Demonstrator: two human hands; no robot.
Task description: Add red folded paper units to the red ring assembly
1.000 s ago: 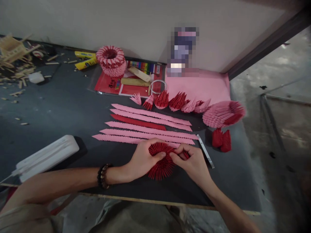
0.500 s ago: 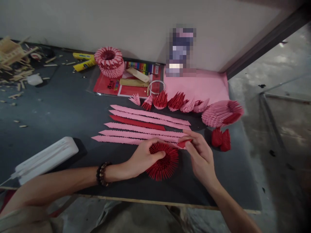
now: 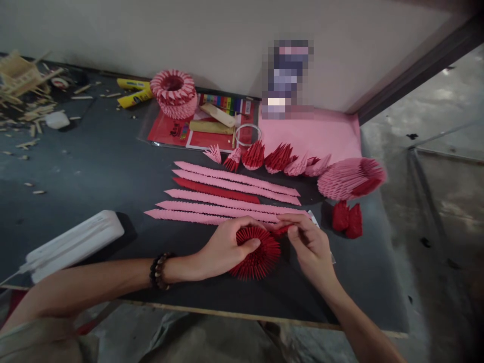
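Near the table's front, my left hand (image 3: 230,248) grips a round red disc of folded paper pieces (image 3: 260,262), its thumb resting at the disc's middle. At the disc's right edge, my right hand (image 3: 308,247) pinches a small red folded paper piece (image 3: 283,230) between thumb and fingers. Whether that piece touches the disc I cannot tell. Just behind both hands lie several long pink folded-paper strips (image 3: 227,202) and one red strip (image 3: 215,189). A white flat object (image 3: 313,219) shows partly from behind my right hand.
Small red and pink paper clusters (image 3: 253,155) stand in a row behind the strips. Two red clumps (image 3: 347,220) and a pink paper form (image 3: 350,179) sit at right. A pink-red ring-shaped vase (image 3: 176,96), yellow glue tubes (image 3: 134,92) and a white glue gun (image 3: 77,244) are leftward.
My right hand has moved slightly down with the red piece, closer to the disc's edge. A white flat object now shows beside it. The view has shifted a little.
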